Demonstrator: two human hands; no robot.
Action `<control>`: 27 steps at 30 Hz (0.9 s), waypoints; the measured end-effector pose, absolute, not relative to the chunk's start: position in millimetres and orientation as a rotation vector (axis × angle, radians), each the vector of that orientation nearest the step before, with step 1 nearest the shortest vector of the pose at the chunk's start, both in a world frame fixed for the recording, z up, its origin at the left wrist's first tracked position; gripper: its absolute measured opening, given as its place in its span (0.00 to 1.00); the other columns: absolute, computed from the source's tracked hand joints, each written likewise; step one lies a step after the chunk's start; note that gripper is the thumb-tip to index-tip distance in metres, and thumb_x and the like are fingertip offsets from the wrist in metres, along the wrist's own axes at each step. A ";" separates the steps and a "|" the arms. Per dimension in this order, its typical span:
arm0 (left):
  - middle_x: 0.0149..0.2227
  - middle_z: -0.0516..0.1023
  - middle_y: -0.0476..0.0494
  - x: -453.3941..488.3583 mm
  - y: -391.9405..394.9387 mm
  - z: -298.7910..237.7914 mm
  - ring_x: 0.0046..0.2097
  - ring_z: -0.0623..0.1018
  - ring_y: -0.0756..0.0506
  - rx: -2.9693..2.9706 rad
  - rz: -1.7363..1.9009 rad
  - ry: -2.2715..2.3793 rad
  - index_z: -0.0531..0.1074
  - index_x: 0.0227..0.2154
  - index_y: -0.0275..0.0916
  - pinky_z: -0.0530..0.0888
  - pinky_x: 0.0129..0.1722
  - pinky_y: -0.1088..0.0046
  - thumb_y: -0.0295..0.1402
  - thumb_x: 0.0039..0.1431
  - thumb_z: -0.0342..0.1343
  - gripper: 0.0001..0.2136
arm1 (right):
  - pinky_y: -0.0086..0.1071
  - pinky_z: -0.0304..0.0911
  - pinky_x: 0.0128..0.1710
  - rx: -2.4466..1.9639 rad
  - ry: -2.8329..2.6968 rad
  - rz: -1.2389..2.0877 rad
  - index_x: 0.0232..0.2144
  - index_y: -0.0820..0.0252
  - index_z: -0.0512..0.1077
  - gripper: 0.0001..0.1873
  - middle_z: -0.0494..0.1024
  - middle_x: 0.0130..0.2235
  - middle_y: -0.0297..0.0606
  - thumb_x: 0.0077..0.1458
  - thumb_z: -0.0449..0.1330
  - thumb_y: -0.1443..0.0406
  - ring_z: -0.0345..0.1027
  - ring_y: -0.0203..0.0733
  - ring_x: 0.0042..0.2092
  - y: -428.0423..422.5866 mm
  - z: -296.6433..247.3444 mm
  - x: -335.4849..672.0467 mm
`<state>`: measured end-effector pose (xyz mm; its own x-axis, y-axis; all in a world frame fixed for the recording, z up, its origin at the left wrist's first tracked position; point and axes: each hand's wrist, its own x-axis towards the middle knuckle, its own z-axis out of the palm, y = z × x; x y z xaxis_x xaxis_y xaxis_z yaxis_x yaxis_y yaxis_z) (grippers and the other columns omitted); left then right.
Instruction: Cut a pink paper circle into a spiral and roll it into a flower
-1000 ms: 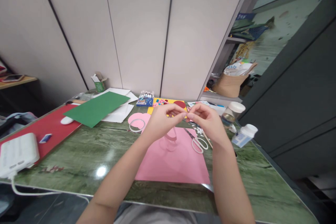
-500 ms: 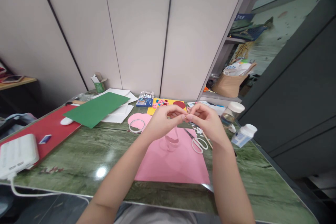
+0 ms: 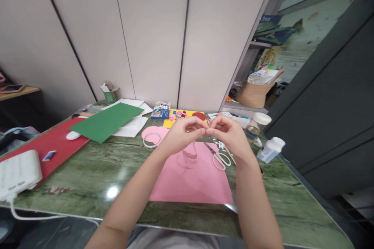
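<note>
My left hand [image 3: 181,136] and my right hand [image 3: 229,134] are raised above a pink paper sheet [image 3: 193,183], with their fingertips pinched together and meeting. What they pinch is too small to make out. A clear ring, like a roll of tape [image 3: 189,157], shows just below my left hand, over the pink sheet. White-handled scissors [image 3: 220,159] lie on the sheet's right edge, under my right hand.
On the green marble table [image 3: 96,171] lie a white ring [image 3: 152,140] on a pink cutout, green paper [image 3: 106,120], a red sheet [image 3: 55,142] and a white power bank [image 3: 17,173]. A white bottle [image 3: 270,149] and a jar [image 3: 257,124] stand at the right.
Both hands stay pinched together in nearly the same spot; only the fingers shift slightly.
</note>
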<state>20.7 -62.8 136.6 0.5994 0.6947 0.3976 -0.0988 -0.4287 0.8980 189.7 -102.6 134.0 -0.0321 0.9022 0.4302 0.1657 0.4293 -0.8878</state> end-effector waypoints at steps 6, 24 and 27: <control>0.32 0.75 0.45 22.1 -63.0 135.6 0.32 0.74 0.52 1.801 0.932 0.471 0.73 0.31 0.35 0.72 0.35 0.75 0.33 0.51 0.56 0.07 | 0.29 0.65 0.30 -1.003 -1.487 0.815 0.24 0.59 0.67 0.12 0.69 0.26 0.30 0.40 0.68 0.62 0.66 0.34 0.29 -102.0 133.4 190.6; 0.43 0.76 0.38 24.5 -58.9 132.8 0.43 0.76 0.46 1.664 1.065 0.534 0.72 0.43 0.35 0.72 0.44 0.69 0.38 0.52 0.57 0.17 | 0.37 0.67 0.37 -0.944 -1.315 0.247 0.23 0.55 0.74 0.03 0.72 0.32 0.36 0.44 0.66 0.66 0.68 0.40 0.36 -92.7 126.8 178.5; 0.41 0.77 0.41 21.6 -57.1 132.9 0.41 0.77 0.47 1.692 1.070 0.520 0.73 0.38 0.36 0.72 0.43 0.70 0.38 0.52 0.57 0.13 | 0.37 0.65 0.40 -0.969 -1.364 0.258 0.22 0.57 0.72 0.05 0.71 0.33 0.37 0.42 0.67 0.65 0.67 0.41 0.38 -93.5 127.6 180.2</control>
